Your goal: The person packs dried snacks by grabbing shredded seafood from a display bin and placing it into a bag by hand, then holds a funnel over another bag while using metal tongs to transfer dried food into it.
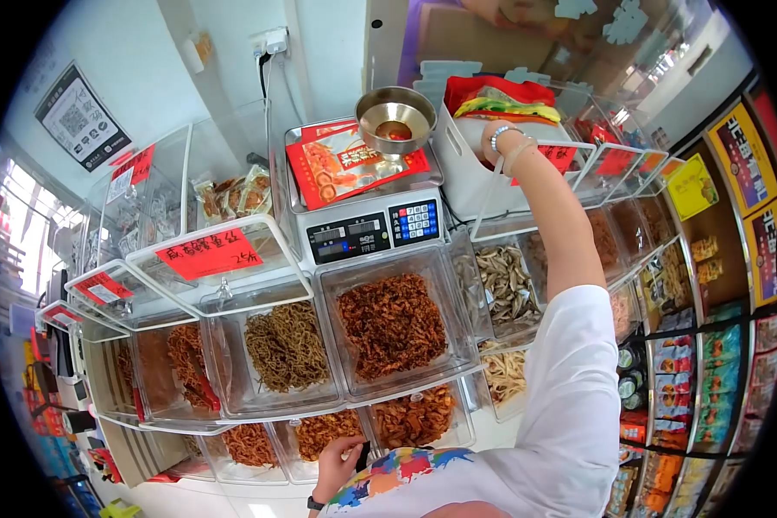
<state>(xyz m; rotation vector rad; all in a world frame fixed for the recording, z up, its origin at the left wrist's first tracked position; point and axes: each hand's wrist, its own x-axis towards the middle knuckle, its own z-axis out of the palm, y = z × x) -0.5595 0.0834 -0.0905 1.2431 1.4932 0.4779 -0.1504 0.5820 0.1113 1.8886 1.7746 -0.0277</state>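
My right arm stretches forward, and my right hand, with a beaded bracelet at the wrist, is at the white bin. Its fingers are largely hidden there. Colourful red, yellow and green packaging sticks up from the back of that bin. Low in front of my body, my left hand has its fingers curled in beside a small black thing that I cannot make out. Left of the bin stands a price scale. On it lie red printed bags and a steel bowl.
Clear bins of dried food fill the counter, including reddish shreds, greenish strands and small dried fish. Raised clear lids with red price cards stand around the scale. Shelves of packaged snacks are at the right.
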